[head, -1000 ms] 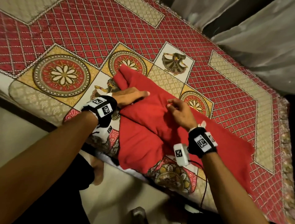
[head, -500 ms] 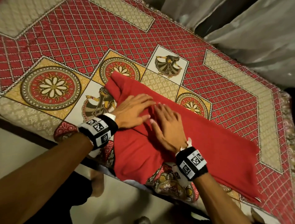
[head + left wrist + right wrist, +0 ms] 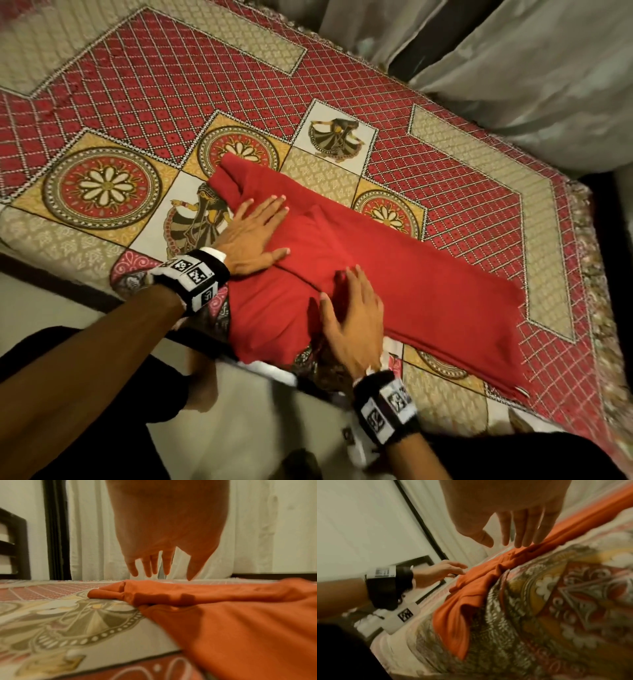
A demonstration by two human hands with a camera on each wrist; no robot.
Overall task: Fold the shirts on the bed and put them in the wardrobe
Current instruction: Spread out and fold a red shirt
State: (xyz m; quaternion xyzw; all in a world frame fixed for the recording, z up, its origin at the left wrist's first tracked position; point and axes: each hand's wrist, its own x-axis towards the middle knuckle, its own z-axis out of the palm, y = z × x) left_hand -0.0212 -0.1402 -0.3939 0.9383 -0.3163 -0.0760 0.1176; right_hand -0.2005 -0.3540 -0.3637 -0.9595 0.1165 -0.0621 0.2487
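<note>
A red shirt (image 3: 394, 274) lies folded into a long strip across the patterned bed cover (image 3: 171, 85), with one flap hanging over the near bed edge. My left hand (image 3: 257, 233) lies flat on the shirt's upper left part, fingers spread and straight. My right hand (image 3: 352, 318) lies flat on the shirt's near edge, fingers straight. In the left wrist view the left hand (image 3: 159, 566) hovers fingers-down over the shirt (image 3: 223, 608). In the right wrist view the right hand (image 3: 518, 531) reaches onto the shirt (image 3: 471, 588), and the left hand (image 3: 440, 572) shows beyond it.
Grey curtains (image 3: 513, 68) hang behind the bed's far side. The bed's near edge (image 3: 68, 284) runs diagonally, with pale floor (image 3: 239, 428) below it. A dark headboard frame (image 3: 13, 545) stands at the left in the left wrist view. My legs are close to the bed edge.
My right hand let go of a pinched fold and went flat, then slid down toward the near edge. My left hand flattened and stayed on the shirt's upper part.
</note>
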